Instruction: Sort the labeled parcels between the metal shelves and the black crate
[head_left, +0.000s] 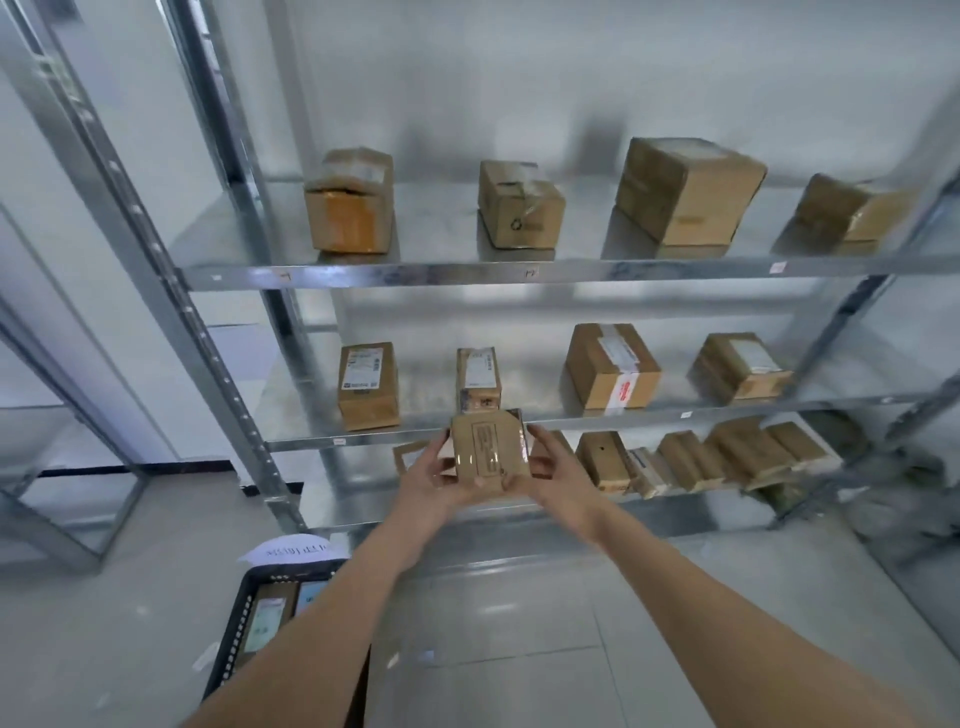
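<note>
Metal shelves (519, 273): four parcels upstairs.

Middle shelf (431, 441): gap between left boxes (368, 385), (478, 379).

A parcel storeroom; galvanised steel racking (519, 272) with taped brown cardboard boxes (688, 192) spaced in rows above and beyond the hands; a black slotted plastic crate (234, 639) on grey floor below the left forearm; bare white walls.
</note>
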